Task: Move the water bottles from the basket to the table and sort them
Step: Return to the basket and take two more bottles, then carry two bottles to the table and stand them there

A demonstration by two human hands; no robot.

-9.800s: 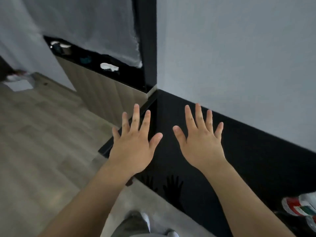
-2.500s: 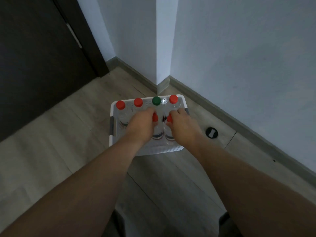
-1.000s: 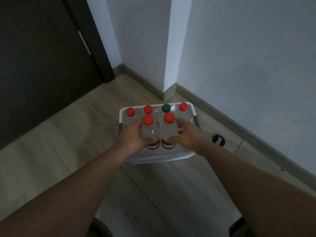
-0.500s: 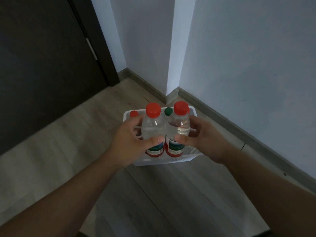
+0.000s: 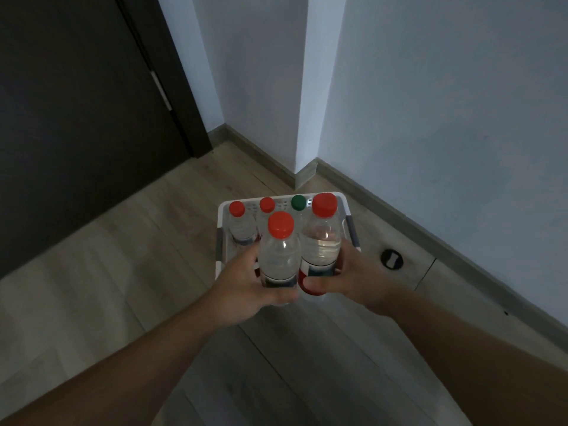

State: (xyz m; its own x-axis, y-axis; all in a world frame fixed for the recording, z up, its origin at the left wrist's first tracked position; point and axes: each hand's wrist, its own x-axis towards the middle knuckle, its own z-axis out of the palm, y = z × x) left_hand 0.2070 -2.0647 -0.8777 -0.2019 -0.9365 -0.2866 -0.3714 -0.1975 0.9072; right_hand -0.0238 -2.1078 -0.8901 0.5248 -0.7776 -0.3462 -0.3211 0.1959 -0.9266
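Pale walls meet in a dim corner above a skirting board, a dark door (image 5: 76, 118) fills the ten o'clock side of the view, and a wooden floor (image 5: 92, 272) runs below. On that floor, at twelve o'clock from the hands, sits the white basket (image 5: 349, 224). At least three bottles stand in it, told by two red caps (image 5: 236, 208) and a green cap (image 5: 298, 202). The left hand (image 5: 246, 287) wraps fingers and thumb round the lower body of the left bottle (image 5: 279, 253). The right hand (image 5: 353, 278) grasps the right bottle (image 5: 321, 241) at its label band, thumb in front. Both bottles are red-capped and upright, side by side above the basket's six o'clock edge. A round black floor fitting (image 5: 391, 259) lies at three o'clock from the right hand. The table is out of view, so the step in hand is likely the carry. To do it well, hold both bottles upright with a firm but not crushing grasp, part them slightly so they do not knock, turn the whole body toward the table, and set each down base first, red caps together, leaving room for the green one.
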